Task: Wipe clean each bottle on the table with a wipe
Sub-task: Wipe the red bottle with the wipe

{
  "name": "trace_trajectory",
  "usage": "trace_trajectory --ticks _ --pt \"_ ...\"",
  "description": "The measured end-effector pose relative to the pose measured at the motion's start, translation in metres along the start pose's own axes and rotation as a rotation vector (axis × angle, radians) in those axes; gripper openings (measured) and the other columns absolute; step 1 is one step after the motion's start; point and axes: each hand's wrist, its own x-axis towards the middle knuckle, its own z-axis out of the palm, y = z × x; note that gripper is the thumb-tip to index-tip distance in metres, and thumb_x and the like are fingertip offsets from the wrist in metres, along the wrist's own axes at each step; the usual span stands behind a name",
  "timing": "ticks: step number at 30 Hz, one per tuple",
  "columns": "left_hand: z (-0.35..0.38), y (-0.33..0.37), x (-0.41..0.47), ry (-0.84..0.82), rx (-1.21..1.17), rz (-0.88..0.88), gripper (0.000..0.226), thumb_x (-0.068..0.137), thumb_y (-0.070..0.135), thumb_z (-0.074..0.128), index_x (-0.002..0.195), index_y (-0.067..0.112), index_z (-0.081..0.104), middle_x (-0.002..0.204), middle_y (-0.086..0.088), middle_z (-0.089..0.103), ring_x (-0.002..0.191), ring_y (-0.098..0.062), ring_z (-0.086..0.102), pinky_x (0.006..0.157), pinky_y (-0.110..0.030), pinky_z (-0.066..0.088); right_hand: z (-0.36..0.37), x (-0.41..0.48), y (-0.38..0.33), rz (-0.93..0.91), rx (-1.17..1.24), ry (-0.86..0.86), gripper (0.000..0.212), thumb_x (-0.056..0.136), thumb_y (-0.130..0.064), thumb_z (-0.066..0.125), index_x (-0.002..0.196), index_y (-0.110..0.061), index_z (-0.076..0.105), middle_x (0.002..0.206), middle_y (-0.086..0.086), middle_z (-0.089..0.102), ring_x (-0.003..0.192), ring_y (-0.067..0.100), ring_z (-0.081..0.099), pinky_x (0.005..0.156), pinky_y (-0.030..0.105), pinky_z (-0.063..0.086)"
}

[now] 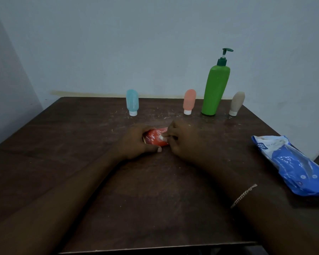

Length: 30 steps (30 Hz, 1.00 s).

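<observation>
At the middle of the dark wooden table (pixel 81 144) my left hand (pixel 134 142) grips a small red-orange packet (pixel 155 138) that lies flat. My right hand (pixel 180 138) pinches a white bit (pixel 162 138) at the packet's top face. Along the far edge stand a light blue tube bottle (pixel 132 102), a salmon tube bottle (pixel 189 101), a tall green pump bottle (pixel 215 89) and a beige tube bottle (pixel 237 103), all upright and apart from my hands.
A blue and white pack of wipes (pixel 293 166) lies near the table's right edge. A pale wall stands right behind the bottles. The table's front edge runs just below my forearms. A thin bracelet (pixel 244 195) is on my right wrist.
</observation>
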Motion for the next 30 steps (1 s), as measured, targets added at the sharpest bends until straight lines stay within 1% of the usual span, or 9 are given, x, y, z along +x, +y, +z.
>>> trace_trajectory --ticks 4,6,10,13,16,21,23,25,30 --pt "0.0 -0.001 0.003 -0.031 0.002 -0.012 0.092 0.074 0.046 0.084 0.15 0.023 0.039 0.148 -0.003 0.046 0.116 -0.01 0.045 0.084 -0.02 0.041 -0.007 -0.008 0.023 0.076 0.031 0.098 0.014 0.09 -0.015 0.066 0.1 -0.012 0.075 0.096 0.004 0.062 0.083 0.015 0.058 0.073 0.033 0.051" --pt "0.0 -0.001 0.004 -0.038 0.0 -0.014 0.091 0.074 0.044 0.084 0.15 0.023 0.039 0.147 -0.003 0.048 0.113 -0.007 0.044 0.075 -0.013 0.036 -0.007 0.002 0.022 0.112 -0.014 0.128 0.017 0.089 -0.011 0.063 0.101 -0.008 0.074 0.1 0.007 0.065 0.089 0.02 0.061 0.078 0.037 0.052" --pt "0.001 -0.003 0.004 -0.017 -0.032 0.014 0.085 0.072 0.041 0.086 0.145 0.024 0.046 0.141 -0.001 0.054 0.111 -0.007 0.049 0.075 -0.012 0.036 0.005 0.007 -0.012 -0.025 -0.061 -0.046 0.028 0.092 -0.014 0.061 0.119 -0.012 0.068 0.12 0.007 0.058 0.109 0.019 0.054 0.097 0.035 0.046" --pt "0.0 -0.004 0.003 -0.012 -0.023 0.012 0.088 0.073 0.042 0.085 0.147 0.023 0.043 0.143 -0.001 0.05 0.112 -0.007 0.046 0.081 -0.02 0.038 0.005 -0.007 0.001 -0.049 0.031 -0.029 0.024 0.092 -0.018 0.062 0.114 -0.015 0.07 0.112 0.002 0.058 0.096 0.011 0.053 0.086 0.028 0.046" --pt "0.0 -0.002 0.001 -0.004 -0.024 0.026 0.086 0.072 0.043 0.086 0.146 0.025 0.044 0.136 0.004 0.052 0.109 -0.005 0.047 0.078 -0.017 0.04 0.002 -0.002 0.011 0.03 0.056 0.092 0.016 0.089 -0.018 0.067 0.1 -0.01 0.074 0.1 0.005 0.062 0.087 0.016 0.058 0.076 0.04 0.053" --pt "0.002 -0.001 -0.002 0.024 -0.147 0.108 0.056 0.07 0.026 0.09 0.12 0.025 0.065 0.11 0.014 0.068 0.097 0.0 0.064 0.084 -0.021 0.053 0.007 0.016 -0.026 0.019 0.061 0.031 0.027 0.095 -0.017 0.058 0.119 -0.013 0.066 0.119 0.007 0.057 0.104 0.018 0.055 0.096 0.038 0.046" --pt "0.002 -0.002 -0.002 0.032 -0.154 0.127 0.049 0.071 0.02 0.089 0.114 0.024 0.066 0.105 0.015 0.069 0.094 0.002 0.064 0.079 -0.012 0.05 0.007 0.01 -0.03 -0.026 0.066 -0.023 0.03 0.093 -0.014 0.06 0.122 -0.014 0.065 0.123 0.007 0.053 0.105 0.018 0.054 0.097 0.037 0.046" --pt "0.002 -0.002 -0.002 0.035 -0.13 0.118 0.056 0.072 0.02 0.088 0.12 0.027 0.061 0.108 0.019 0.061 0.094 0.002 0.059 0.075 -0.009 0.043 0.004 -0.001 -0.025 -0.102 0.032 -0.084 0.027 0.092 -0.015 0.06 0.119 -0.014 0.066 0.122 0.005 0.052 0.102 0.016 0.053 0.094 0.033 0.047" --pt "0.003 -0.006 0.001 0.024 -0.069 0.08 0.077 0.069 0.036 0.088 0.136 0.025 0.052 0.121 0.014 0.052 0.11 -0.008 0.052 0.082 -0.02 0.042 0.0 -0.009 -0.014 -0.15 0.01 -0.1 0.025 0.09 -0.014 0.062 0.114 -0.013 0.068 0.117 0.003 0.054 0.095 0.013 0.053 0.084 0.028 0.047"
